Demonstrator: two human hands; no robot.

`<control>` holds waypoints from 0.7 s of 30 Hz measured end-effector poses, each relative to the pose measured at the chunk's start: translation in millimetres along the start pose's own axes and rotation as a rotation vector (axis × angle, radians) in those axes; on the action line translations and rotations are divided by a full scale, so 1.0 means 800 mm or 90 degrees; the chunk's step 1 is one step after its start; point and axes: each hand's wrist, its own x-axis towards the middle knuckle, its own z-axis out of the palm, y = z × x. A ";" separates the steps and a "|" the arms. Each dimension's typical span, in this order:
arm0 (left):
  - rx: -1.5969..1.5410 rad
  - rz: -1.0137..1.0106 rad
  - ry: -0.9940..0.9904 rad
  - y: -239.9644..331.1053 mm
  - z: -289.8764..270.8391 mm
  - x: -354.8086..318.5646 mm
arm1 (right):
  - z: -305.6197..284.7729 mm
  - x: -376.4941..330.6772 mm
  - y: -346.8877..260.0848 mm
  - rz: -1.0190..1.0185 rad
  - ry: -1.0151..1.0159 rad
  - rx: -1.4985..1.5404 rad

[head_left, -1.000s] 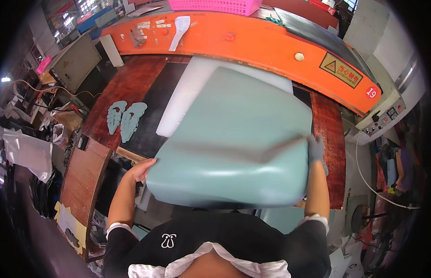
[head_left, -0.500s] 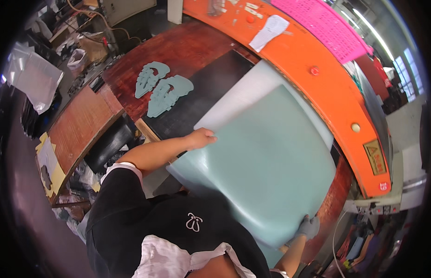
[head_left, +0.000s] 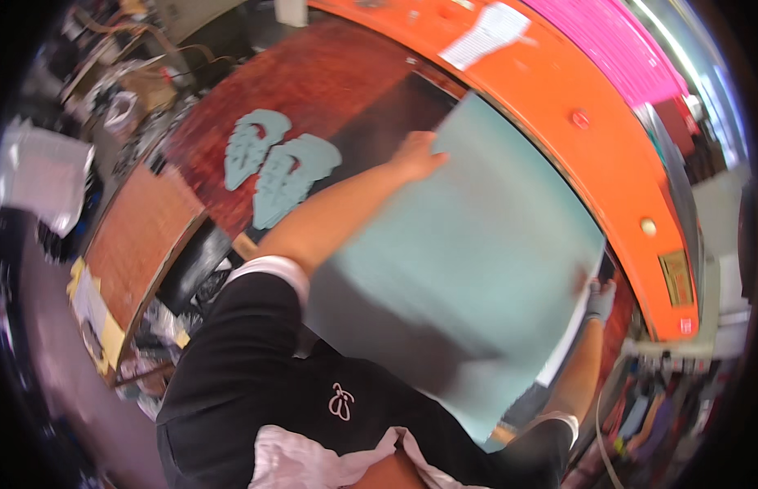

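Observation:
A large pale green sheet [head_left: 477, 261] lies spread before me, its near part in the shadow of my body. My left hand [head_left: 419, 155] is closed on its left edge toward the far corner. At the right edge my right hand [head_left: 599, 300], in a grey glove, grips the sheet; motion blurs its fingers. A strip of white sheet [head_left: 562, 346] shows from underneath at the right. Below these is a black board [head_left: 395, 114]. To the left rest two green cut-out pieces with slots, a larger one [head_left: 318, 159] and a smaller one [head_left: 242, 155].
An orange machine beam [head_left: 525, 90] spans the far side, with a red button [head_left: 579, 119] and a pink basket [head_left: 615, 49] on top. The red-brown table [head_left: 330, 65] extends to the far left. A wooden side table [head_left: 146, 228] stands at the left.
Both hands have moved away from me, carrying the green sheet toward the orange beam. It now lies flatter and covers most of the white sheet.

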 end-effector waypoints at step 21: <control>0.337 0.135 -0.023 -0.018 0.002 -0.101 | -0.060 -0.160 0.013 0.222 -0.059 0.045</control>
